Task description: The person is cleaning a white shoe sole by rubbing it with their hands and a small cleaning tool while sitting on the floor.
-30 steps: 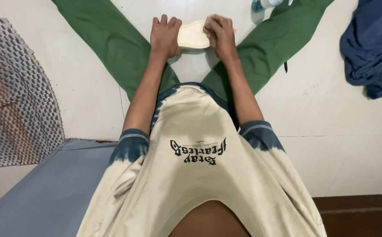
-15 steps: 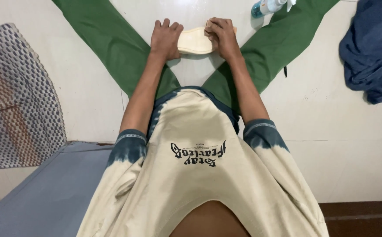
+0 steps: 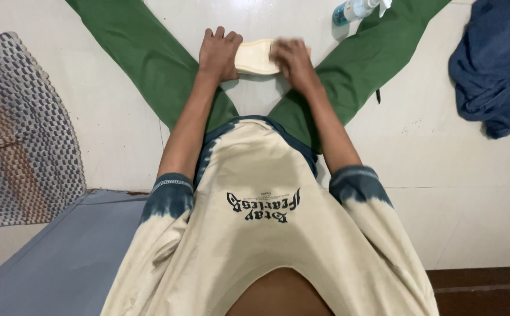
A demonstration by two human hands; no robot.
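A pale folded cloth (image 3: 255,57) is pinned flat on the white floor (image 3: 442,152) between the green-trousered legs (image 3: 143,52), pressed down by the left hand (image 3: 218,54) and gripped by the blurred right hand (image 3: 290,58). A spray bottle (image 3: 351,10) is seen nearby, a blue garment (image 3: 495,70) farther right.

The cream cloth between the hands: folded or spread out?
Folded: the cream cloth is a small thick pad, left hand flat on one end, right hand on the other.
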